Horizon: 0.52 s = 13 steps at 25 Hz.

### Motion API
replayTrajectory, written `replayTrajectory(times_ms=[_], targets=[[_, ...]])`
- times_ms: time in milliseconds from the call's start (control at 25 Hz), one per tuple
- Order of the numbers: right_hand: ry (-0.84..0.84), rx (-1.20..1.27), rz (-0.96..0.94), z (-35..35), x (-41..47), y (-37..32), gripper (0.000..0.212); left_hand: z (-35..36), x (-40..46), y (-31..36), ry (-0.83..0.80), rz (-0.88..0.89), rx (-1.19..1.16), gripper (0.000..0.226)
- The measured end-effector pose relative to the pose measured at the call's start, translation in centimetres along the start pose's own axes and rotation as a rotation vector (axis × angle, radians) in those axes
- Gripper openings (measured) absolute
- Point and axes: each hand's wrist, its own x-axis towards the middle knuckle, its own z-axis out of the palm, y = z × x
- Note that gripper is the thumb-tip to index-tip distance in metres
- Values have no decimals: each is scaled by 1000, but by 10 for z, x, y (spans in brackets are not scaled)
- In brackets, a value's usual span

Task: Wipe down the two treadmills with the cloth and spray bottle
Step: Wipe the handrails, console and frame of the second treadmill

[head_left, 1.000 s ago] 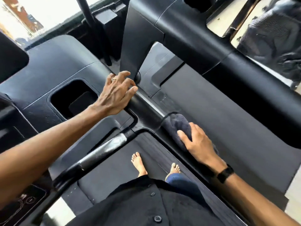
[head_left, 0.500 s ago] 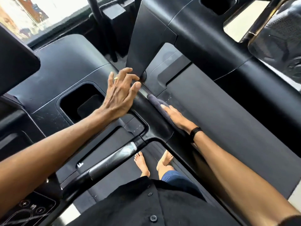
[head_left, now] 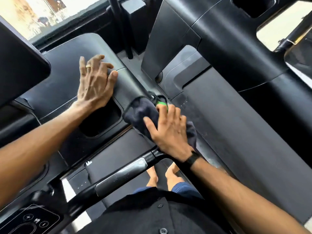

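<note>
My left hand (head_left: 94,86) lies flat with fingers spread on the matte black plastic treadmill console (head_left: 67,76), gripping nothing; my right hand (head_left: 170,130) presses the dark grey cloth (head_left: 140,114) onto the black side handrail (head_left: 133,85), thumb out and fingers bent over it, beside a small green-and-black clip (head_left: 160,102). Best done, I judge, with long overlapping strokes and steady palm pressure, bracing on the left. Count: 2 hands, 1 cloth, 2 treadmills, 0 spray bottles in view.
</note>
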Motion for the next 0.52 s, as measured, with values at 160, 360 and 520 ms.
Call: replayTrajectory(times_ms=[160,360,520], targets=[[-201,280,142,20,87,-20,57,3,9,2,-29,-130,-4,53],[-501,529,364,35,105,33,70,-9,9,-28,-35,-25,200,65],[-365,246,345,10,57,20,58,-7,10,-39,-44,-277,192,65]])
